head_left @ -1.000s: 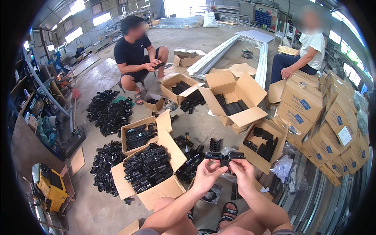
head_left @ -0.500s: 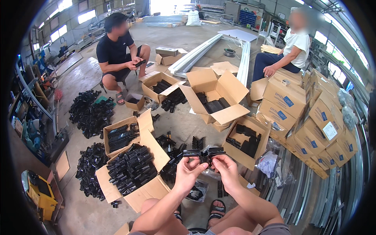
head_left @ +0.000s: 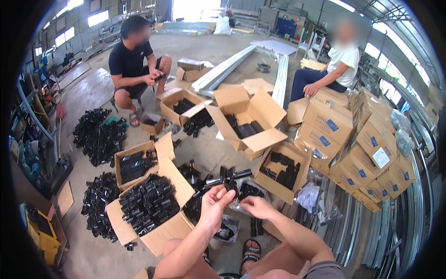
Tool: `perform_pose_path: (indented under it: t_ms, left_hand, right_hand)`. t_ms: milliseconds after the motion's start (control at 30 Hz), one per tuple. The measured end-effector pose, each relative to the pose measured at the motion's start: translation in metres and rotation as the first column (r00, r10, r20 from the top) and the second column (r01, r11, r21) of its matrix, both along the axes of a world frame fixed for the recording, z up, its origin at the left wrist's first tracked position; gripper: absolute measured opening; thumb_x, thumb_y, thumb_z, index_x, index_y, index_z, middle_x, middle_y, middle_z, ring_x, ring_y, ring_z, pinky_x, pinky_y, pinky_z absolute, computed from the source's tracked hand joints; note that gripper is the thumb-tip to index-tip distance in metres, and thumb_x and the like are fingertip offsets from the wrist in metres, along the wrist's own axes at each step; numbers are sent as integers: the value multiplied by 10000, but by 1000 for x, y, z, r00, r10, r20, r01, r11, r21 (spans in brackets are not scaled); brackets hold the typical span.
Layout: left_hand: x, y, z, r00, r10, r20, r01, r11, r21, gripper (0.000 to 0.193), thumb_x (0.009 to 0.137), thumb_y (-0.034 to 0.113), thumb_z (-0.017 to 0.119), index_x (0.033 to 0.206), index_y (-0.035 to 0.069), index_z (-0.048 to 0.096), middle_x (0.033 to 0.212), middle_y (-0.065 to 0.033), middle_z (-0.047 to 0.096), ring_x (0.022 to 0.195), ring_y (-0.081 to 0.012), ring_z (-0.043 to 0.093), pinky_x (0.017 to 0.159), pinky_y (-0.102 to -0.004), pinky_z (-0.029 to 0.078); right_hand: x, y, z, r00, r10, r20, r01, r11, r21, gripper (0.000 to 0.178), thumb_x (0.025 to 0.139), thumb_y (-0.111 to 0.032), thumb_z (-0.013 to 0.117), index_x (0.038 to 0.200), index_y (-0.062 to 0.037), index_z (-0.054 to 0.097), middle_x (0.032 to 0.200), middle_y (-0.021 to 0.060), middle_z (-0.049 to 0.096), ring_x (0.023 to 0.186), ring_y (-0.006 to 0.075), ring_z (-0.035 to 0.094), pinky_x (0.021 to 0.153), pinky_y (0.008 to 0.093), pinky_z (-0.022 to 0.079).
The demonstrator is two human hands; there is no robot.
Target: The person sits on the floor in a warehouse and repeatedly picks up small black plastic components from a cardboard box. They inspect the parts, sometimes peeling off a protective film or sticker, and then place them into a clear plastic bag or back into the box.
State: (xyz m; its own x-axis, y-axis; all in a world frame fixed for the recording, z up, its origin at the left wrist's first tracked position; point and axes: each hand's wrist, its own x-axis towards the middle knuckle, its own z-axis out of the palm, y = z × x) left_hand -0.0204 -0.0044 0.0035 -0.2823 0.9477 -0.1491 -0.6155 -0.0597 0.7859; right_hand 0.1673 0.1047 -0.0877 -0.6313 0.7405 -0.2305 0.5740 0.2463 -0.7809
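Held up over my knees, a black plastic connector with arms reaching out to both sides is pinched between the thumb and fingers of my left hand. My right hand is apart from it, a little lower and to the right, with its fingers drawn together. What those fingertips hold, if anything, is too small to make out. Just beyond them lies a clear plastic bag of small black parts. Another clear bag with black pieces rests on the floor below my left hand.
Left of me stand open cartons full of black connectors, beside loose piles. Another open carton is at right, near stacked boxes and long metal profiles. Two people sit beyond, one handling a black part.
My right hand has let go of the connector and moved down beside the bag of small parts. My left hand keeps the connector, now tilted. The whole view has shifted slightly.
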Motion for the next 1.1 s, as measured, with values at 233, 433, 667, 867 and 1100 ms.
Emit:
perform_pose_path:
  t_ms: [233,433,667,867,1100]
  left_hand:
    - [11,5,10,998,-55,-12,56,994,93,197,909,40,715,1089,25,635,960,35,660,883,-51,595,846,-223,472]
    - [13,-4,15,996,-57,64,52,995,86,183,891,-14,717,837,92,578,783,102,496,751,-9,456,736,-192,410]
    - [2,-9,-4,996,-70,63,63,993,99,204,890,-5,698,1092,25,687,981,-3,718,846,-77,657,771,-234,521]
    - [-5,-10,0,998,-43,46,38,993,116,235,895,9,704,1128,29,679,999,2,709,859,-74,644,767,-228,501]
    - [-1,-8,-3,999,23,27,-26,996,80,248,911,58,716,1155,40,675,872,76,590,817,-36,586,742,-212,471]
  right_hand:
    - [65,12,-152,456,358,815,-448,883,-137,382,870,-376,646,1006,-33,743,1030,173,736,954,334,714,833,455,554]
    - [64,-33,-206,523,118,844,121,970,-211,387,866,-240,632,1189,-36,694,1217,156,697,1115,312,681,925,446,545]
    - [58,-81,-240,516,-346,783,466,881,82,505,868,-247,652,1303,-7,559,1243,185,675,1140,325,670,952,436,536]
    - [48,-75,-244,480,-361,800,569,822,30,542,853,-247,670,1317,-5,530,1277,184,655,1173,329,649,967,441,524]
    - [47,-83,-248,467,-388,795,533,841,97,599,820,-257,702,1334,-12,513,1343,177,607,1246,337,594,997,445,500]
